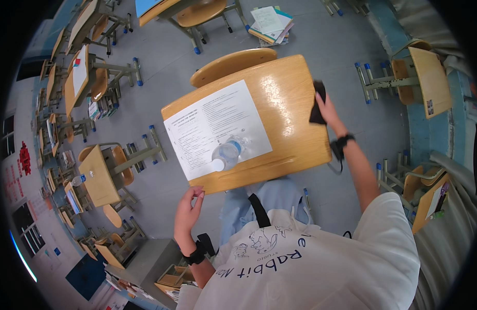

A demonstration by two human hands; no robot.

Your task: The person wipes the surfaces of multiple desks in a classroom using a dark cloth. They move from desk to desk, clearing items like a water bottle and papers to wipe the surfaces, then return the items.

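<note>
My right hand (329, 113) grips a dark cloth (319, 104) against the right edge of a wooden school desk (292, 135). Most of that hand's fingers are hidden behind the cloth. By the front left corner of the desk is my left hand (190, 207), its fingers loosely bent and nothing visible in it; whether it touches the corner, I cannot tell. A printed paper sheet (207, 128) covers the desk's left part. On the sheet, near the front, a clear plastic bottle (228, 153) with a white cap stands upright.
Behind the desk is a wooden chair back (234, 66). Books and papers (270, 25) are stacked on the grey floor beyond it. More desks stand at the left (99, 176) and at the right (432, 81), where a grey curtain (447, 255) hangs along the wall.
</note>
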